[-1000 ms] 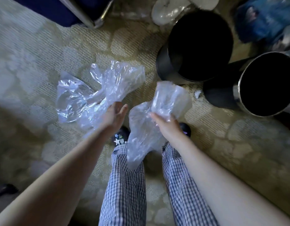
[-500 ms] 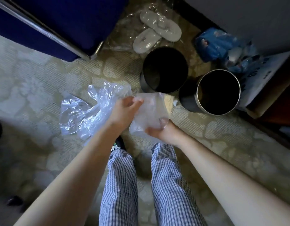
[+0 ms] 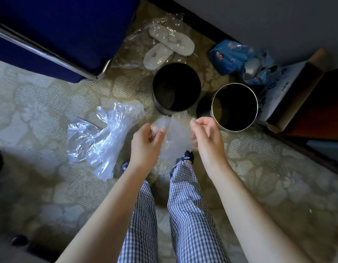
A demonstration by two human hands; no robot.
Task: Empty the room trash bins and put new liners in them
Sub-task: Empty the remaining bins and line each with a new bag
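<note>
Two round bins stand unlined on the carpet ahead of me: a black bin (image 3: 160, 105) and, to its right, a bin with a silver rim (image 3: 213, 112). Between my hands hangs a clear plastic liner (image 3: 176, 137). My left hand (image 3: 147, 143) pinches its left edge. My right hand (image 3: 208, 137) pinches its right edge. Both hands hover just in front of the bins. A second clear liner (image 3: 101, 137) lies crumpled on the carpet to my left.
A dark blue piece of furniture (image 3: 56, 33) with a metal leg fills the upper left. White slippers (image 3: 170, 44) in plastic wrap lie behind the black bin. A blue bag of rubbish (image 3: 238, 59) and a cardboard box (image 3: 293, 88) sit at the right by the wall.
My left hand let the other liner drop on the carpet and moved to the liner held by my right hand. Both hands now spread it apart. The camera has risen.
</note>
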